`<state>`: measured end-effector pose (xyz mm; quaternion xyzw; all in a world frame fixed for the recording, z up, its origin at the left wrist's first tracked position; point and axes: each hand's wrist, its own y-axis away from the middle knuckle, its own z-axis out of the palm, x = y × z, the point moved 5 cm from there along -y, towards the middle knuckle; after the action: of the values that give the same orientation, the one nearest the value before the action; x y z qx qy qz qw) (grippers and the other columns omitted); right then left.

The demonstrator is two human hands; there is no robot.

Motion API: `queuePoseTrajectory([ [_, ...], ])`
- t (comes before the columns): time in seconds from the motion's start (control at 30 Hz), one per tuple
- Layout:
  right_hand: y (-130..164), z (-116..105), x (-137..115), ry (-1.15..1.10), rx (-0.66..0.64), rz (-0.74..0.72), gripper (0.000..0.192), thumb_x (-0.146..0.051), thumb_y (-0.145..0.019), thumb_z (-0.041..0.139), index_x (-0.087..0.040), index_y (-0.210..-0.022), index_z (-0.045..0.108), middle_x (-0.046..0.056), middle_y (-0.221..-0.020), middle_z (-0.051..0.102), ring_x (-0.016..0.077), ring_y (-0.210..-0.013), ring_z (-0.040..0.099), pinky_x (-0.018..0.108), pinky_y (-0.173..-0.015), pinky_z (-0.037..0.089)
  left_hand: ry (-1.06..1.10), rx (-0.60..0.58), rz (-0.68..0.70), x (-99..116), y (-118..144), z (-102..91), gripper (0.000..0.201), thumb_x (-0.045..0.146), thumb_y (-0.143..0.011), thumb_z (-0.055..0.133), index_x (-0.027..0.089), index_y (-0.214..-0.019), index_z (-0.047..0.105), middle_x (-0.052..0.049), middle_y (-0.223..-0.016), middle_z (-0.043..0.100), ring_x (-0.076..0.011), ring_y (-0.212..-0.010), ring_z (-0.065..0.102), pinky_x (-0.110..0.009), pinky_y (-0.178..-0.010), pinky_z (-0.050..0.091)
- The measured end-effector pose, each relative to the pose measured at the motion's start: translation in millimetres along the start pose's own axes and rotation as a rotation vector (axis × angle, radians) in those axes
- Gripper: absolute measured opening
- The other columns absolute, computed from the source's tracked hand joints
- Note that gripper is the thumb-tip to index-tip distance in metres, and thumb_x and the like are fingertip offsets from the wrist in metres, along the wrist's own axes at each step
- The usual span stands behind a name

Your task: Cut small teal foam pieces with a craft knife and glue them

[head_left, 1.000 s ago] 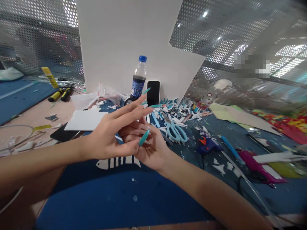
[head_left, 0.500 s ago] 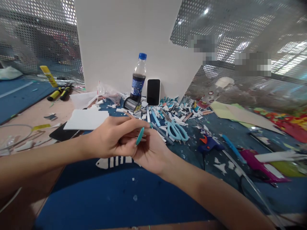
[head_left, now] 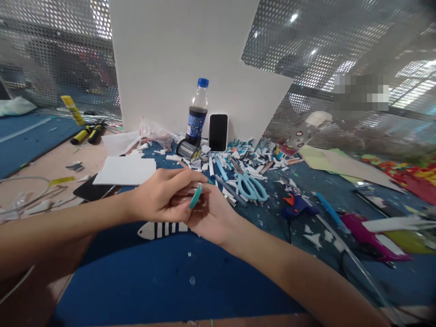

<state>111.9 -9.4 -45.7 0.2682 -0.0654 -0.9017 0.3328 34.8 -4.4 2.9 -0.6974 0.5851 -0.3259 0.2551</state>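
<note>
Hands clasped – left hand over right hand.

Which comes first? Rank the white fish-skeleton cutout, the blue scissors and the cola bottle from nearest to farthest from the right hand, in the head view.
From the right hand:
1. White fish-skeleton cutout, just beneath and left, on the blue mat.
2. Blue scissors, to the right and a little behind.
3. Cola bottle, at the back by the white board.
</note>
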Motion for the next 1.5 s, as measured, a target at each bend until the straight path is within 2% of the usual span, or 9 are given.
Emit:
queuePoseTrajectory([
  [0.17, -11.9, -11.7, -6.6, 0.002, 0.025, -0.048, 0.016, -0.002, -0.080, 0.048, -0.016, -0.073, 0.052, -0.005, -0.057, 0.055, 0.0060, -0.049, 0.055, 0.013, -0.047, 0.049, -0.036, -0.054, -0.052, -12.3, 5.2, 8.2, 0.029, 0.026, -0.087, 0.036, 0.012, -0.109, 0.050, -0.012, -0.085, 0.066, -0.0163, -0.072, 0.063, -0.027, -0.061, 0.054],
  [0.33, -20.3, -21.9, -9.2, 0.007, 0.040, -0.086, 0.020, 0.000, -0.078, 0.049, -0.016, -0.066, 0.048, -0.006, -0.053, 0.052, 0.0054, -0.048, 0.054, 0.012, -0.048, 0.048, 0.005, -0.060, -0.107, -22.4, 10.5, 15.3, 0.025, 0.025, -0.088, 0.035, 0.012, -0.106, 0.047, -0.012, -0.088, 0.066, -0.0156, -0.073, 0.064, -0.026, -0.062, 0.053],
  [0.43, -23.0, -24.7, -9.8, 0.008, 0.038, -0.114, 0.021, 0.000, -0.077, 0.050, -0.017, -0.064, 0.047, -0.007, -0.051, 0.050, 0.0042, -0.045, 0.052, 0.012, -0.049, 0.046, 0.060, -0.072, -0.129, -28.5, 14.8, 18.8, 0.028, 0.031, -0.092, 0.029, 0.013, -0.107, 0.045, -0.012, -0.089, 0.065, -0.0144, -0.071, 0.062, -0.025, -0.062, 0.052],
  [0.57, -26.5, -27.2, -10.9, 0.029, 0.044, -0.121, 0.021, 0.000, -0.077, 0.050, -0.016, -0.064, 0.046, -0.005, -0.053, 0.053, 0.0055, -0.047, 0.053, 0.013, -0.047, 0.045, 0.096, -0.069, -0.139, -34.8, 18.6, 21.2, 0.036, 0.040, -0.093, 0.026, 0.014, -0.107, 0.046, -0.010, -0.086, 0.064, -0.0156, -0.072, 0.062, -0.026, -0.062, 0.051],
  [0.9, -41.9, -34.6, -19.1, 0.059, 0.060, -0.139, 0.020, 0.000, -0.080, 0.044, -0.016, -0.071, 0.050, -0.005, -0.055, 0.053, 0.0075, -0.049, 0.053, 0.017, -0.049, 0.047, 0.028, -0.038, -0.104, -48.3, 21.0, 27.7, 0.036, 0.039, -0.093, 0.026, 0.015, -0.103, 0.050, -0.010, -0.087, 0.062, -0.0160, -0.074, 0.059, -0.027, -0.064, 0.048],
  [1.07, -49.6, -43.5, -21.2, 0.082, 0.074, -0.156, 0.018, -0.001, -0.079, 0.045, -0.017, -0.072, 0.050, -0.005, -0.057, 0.054, 0.0083, -0.050, 0.053, 0.018, -0.052, 0.048, 0.013, -0.041, -0.125, -60.4, 27.7, 37.3, 0.037, 0.042, -0.093, 0.024, 0.015, -0.096, 0.050, -0.007, -0.076, 0.060, -0.0156, -0.066, 0.057, -0.027, -0.059, 0.046],
  [1.3, -49.5, -47.7, -22.6, 0.088, 0.089, -0.187, 0.018, -0.002, -0.077, 0.048, -0.018, -0.072, 0.051, -0.006, -0.056, 0.054, 0.0089, -0.051, 0.054, 0.018, -0.052, 0.047, 0.005, -0.030, -0.166, -61.6, 26.7, 42.2, 0.043, 0.050, -0.092, 0.023, 0.016, -0.089, 0.050, -0.007, -0.075, 0.059, -0.0165, -0.066, 0.057, -0.027, -0.060, 0.045],
  [1.5, -46.7, -47.9, -22.9, 0.093, 0.098, -0.198, 0.020, 0.000, -0.074, 0.049, -0.018, -0.065, 0.048, -0.006, -0.053, 0.052, 0.0083, -0.048, 0.052, 0.018, -0.051, 0.044, 0.002, -0.013, -0.191, -59.9, 27.2, 43.0, 0.047, 0.050, -0.092, 0.022, 0.013, -0.097, 0.050, -0.010, -0.078, 0.062, -0.0174, -0.066, 0.059, -0.027, -0.058, 0.046],
])
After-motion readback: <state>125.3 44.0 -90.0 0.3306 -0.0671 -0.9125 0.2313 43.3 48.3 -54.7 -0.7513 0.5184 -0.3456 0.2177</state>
